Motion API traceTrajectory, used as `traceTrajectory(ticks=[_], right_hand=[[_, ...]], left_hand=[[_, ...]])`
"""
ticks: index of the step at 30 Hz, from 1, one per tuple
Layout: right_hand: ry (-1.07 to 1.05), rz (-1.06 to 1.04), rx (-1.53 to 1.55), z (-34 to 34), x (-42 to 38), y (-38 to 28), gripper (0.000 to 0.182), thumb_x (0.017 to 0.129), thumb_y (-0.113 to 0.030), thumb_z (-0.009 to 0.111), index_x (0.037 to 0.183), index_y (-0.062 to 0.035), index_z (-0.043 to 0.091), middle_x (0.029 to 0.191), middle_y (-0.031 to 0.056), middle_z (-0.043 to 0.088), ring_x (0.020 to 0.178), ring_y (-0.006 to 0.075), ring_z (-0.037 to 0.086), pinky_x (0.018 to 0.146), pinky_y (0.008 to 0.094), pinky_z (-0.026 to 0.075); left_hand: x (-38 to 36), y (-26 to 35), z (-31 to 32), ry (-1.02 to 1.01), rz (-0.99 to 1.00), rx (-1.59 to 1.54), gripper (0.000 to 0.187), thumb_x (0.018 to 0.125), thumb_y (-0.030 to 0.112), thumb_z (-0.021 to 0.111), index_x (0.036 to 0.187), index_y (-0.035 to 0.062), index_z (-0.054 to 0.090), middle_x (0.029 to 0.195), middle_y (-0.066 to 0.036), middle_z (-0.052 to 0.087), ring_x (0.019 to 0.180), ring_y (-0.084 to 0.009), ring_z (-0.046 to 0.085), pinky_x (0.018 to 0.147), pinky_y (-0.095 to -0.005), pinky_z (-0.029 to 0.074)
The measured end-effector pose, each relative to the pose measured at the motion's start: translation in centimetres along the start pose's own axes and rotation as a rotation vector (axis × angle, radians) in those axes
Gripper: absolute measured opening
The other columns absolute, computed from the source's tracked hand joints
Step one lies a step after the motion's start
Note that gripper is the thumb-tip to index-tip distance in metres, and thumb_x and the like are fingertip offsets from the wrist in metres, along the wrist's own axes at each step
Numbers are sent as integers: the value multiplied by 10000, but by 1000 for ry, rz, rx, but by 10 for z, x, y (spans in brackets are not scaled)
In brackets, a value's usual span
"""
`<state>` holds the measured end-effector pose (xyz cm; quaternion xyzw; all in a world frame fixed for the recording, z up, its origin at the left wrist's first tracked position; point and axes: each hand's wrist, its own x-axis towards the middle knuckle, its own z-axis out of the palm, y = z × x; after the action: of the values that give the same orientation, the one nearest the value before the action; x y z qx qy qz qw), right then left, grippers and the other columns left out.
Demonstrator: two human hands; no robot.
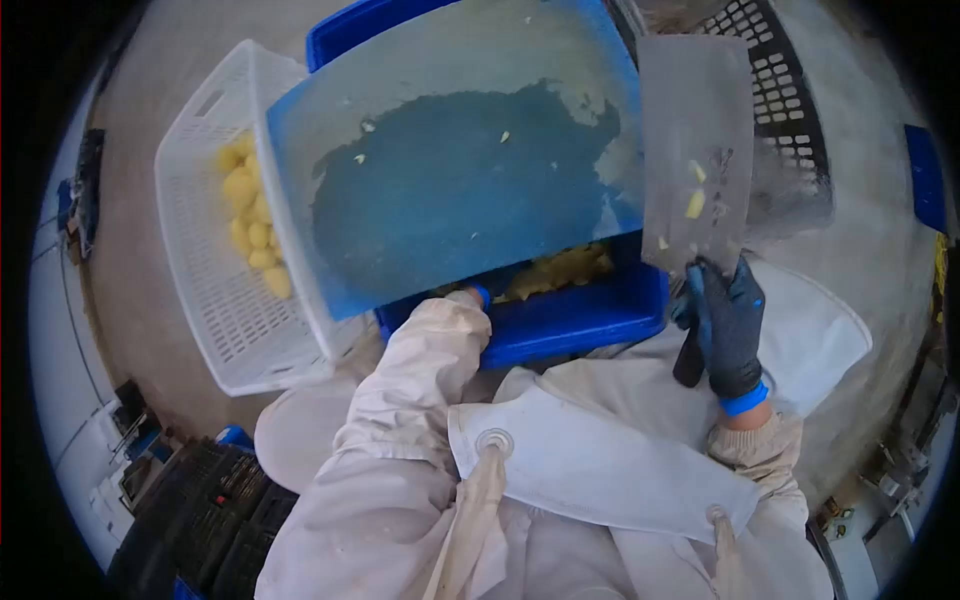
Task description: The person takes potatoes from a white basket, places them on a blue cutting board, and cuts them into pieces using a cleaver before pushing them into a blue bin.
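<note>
Watched through my remote head feed, the right hand (722,320), in a dark glove, is wrapped around the black handle (688,362) of a broad knife (695,130), its blade beside the right edge of a wet blue board (460,190) and flecked with yellow bits. The left hand (502,281), mostly hidden, reaches under the board's near edge into a blue tub (570,325) near pale yellow pieces (560,273); I cannot tell whether it grips anything. At left, potatoes (245,190) fill part of a white crate (225,325).
</note>
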<state>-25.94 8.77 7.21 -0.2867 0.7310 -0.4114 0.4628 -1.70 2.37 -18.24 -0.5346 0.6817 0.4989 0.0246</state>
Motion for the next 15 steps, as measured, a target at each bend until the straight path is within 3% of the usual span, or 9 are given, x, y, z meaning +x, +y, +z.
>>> traceTrajectory(ticks=[1, 3, 7, 10, 13, 15], right_hand=[[-10, 1, 16, -3, -1, 3, 189, 884, -97, 546, 1033, 19, 534, 673, 53, 580, 530, 90, 543, 465, 230, 446], [-53, -114, -67, -5, -1, 6, 189, 884, -119, 551, 1012, 18, 532, 625, 53, 571, 498, 90, 531, 442, 227, 428], [-36, -122, 4, -4, -5, 3, 187, 880, -142, 563, 981, 12, 529, 569, 52, 548, 450, 97, 514, 414, 227, 411], [-40, -104, 45, -5, -9, 5, 208, 882, -144, 559, 1031, -1, 533, 623, 43, 559, 473, 90, 519, 418, 222, 413], [-71, -120, 67, -7, -12, 7, 227, 884, -142, 552, 1068, -10, 534, 669, 36, 565, 489, 85, 519, 425, 219, 414], [-86, -124, 83, -8, -11, 12, 237, 884, -142, 549, 1083, -15, 535, 691, 32, 566, 497, 84, 519, 428, 218, 414]], left_hand=[[-13, -3, -3, 6, -11, 14, 428, 908, 219, 490, 1299, 58, 417, 1286, -149, 465, 1161, -278, 472, 963, -382, 414], [-40, 2, -14, -288, -98, -1297, 360, 911, 169, 508, 1253, 65, 468, 1226, -110, 501, 1118, -237, 493, 949, -353, 437], [-85, 32, -33, -271, 13, -1276, 374, 910, 160, 510, 1260, 41, 458, 1250, -111, 488, 1129, -252, 500, 963, -344, 435], [-109, 52, -43, -355, 49, -1378, 385, 907, 119, 508, 1277, 36, 443, 1232, -109, 505, 1123, -224, 502, 960, -341, 435], [-131, 76, -57, -318, 138, -1196, 413, 916, 179, 514, 1290, 24, 432, 1261, -118, 479, 1112, -197, 499, 977, -338, 413], [-147, 96, -76, -266, 302, -943, 423, 919, 201, 518, 1290, 18, 432, 1241, -120, 500, 1094, -184, 513, 955, -337, 427]])
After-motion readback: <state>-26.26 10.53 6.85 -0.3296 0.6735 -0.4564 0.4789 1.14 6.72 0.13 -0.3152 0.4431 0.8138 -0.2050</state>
